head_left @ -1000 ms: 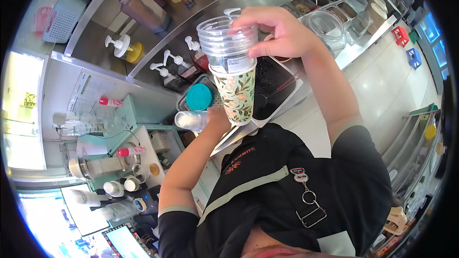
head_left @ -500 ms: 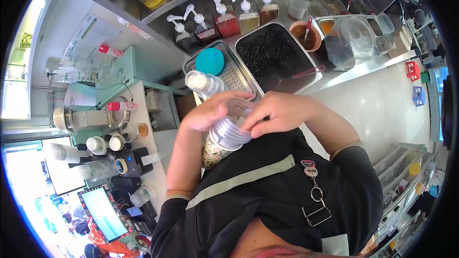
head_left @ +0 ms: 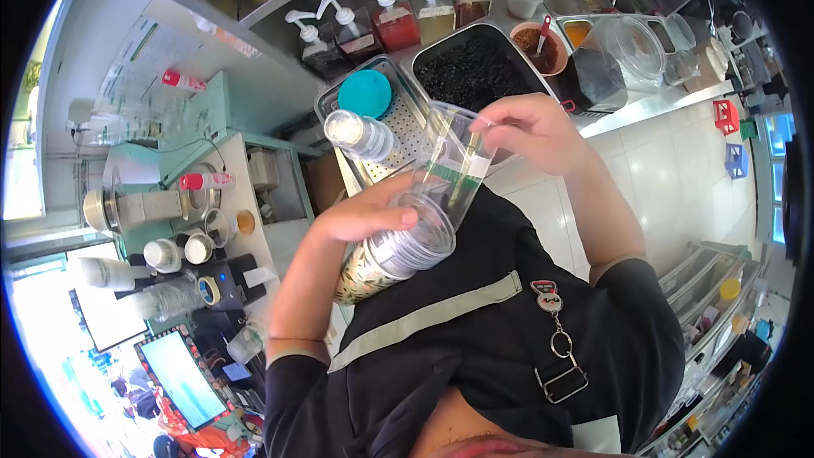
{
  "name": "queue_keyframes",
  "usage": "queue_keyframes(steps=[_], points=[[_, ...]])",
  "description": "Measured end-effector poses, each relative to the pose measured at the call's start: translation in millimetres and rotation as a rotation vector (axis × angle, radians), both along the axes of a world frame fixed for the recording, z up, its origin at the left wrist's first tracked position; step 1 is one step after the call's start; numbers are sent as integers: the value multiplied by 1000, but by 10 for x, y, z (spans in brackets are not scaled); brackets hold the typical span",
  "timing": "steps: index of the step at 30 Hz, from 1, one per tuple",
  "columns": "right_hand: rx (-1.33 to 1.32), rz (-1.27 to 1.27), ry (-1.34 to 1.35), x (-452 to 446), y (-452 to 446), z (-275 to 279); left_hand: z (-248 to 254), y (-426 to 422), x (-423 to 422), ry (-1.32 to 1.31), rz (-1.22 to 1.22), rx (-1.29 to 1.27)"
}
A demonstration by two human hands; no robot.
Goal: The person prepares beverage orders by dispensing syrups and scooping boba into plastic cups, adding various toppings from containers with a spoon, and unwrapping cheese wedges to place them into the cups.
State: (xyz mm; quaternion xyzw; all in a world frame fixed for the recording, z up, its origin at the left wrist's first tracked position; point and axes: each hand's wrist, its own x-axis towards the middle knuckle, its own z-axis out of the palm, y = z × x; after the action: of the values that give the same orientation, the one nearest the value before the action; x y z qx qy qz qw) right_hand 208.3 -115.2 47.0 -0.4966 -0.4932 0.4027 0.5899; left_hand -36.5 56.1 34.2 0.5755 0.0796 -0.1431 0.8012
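My right hand [head_left: 532, 131] pinches a clear plastic cup [head_left: 443, 161] by its rim, and the cup tilts above the metal trays' front edge. A green and white print shows on it or through it. My left hand [head_left: 360, 216] curls over a stack of clear plastic cups [head_left: 420, 237], with its thumb near their rims. Below that stack, leaf-patterned cups [head_left: 365, 276] lean against the black apron. Some of my left fingers are hidden behind the cups. Another stack of clear cups [head_left: 363, 136] stands just beyond my left hand.
A perforated metal tray [head_left: 410, 131] carries a teal lid [head_left: 365, 93]. Beside it, a metal pan [head_left: 421, 53] holds dark pearls [head_left: 475, 68]. Several pump bottles [head_left: 394, 21] line the back, and a pink bowl [head_left: 555, 55] holds a spoon. A screen [head_left: 185, 377] stands at lower left.
My right hand has moved up and to the right, drawing one clear cup out from the stack. My left hand has shifted down slightly and stays at the stacked cups.
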Motion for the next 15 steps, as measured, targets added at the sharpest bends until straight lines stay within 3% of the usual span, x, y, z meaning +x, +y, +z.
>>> queue_keyframes(steps=[2, 9, 11, 12, 15], points=[[-143, -46, 1, -59, 44, 160, -59, 29, 75, 1, -8, -12], [-273, -232, -177, -113, 238, 614, -212, -48, 343, 70, 80, -93], [16, -41, -435, 168, 250, 478, -136, -69, 391, 54, 192, -278], [-39, 80, -492, 306, 236, 478, -175, -81, 387, 78, 257, -256], [-130, 116, -493, 348, 232, 448, -196, -93, 387, 82, 271, -229]])
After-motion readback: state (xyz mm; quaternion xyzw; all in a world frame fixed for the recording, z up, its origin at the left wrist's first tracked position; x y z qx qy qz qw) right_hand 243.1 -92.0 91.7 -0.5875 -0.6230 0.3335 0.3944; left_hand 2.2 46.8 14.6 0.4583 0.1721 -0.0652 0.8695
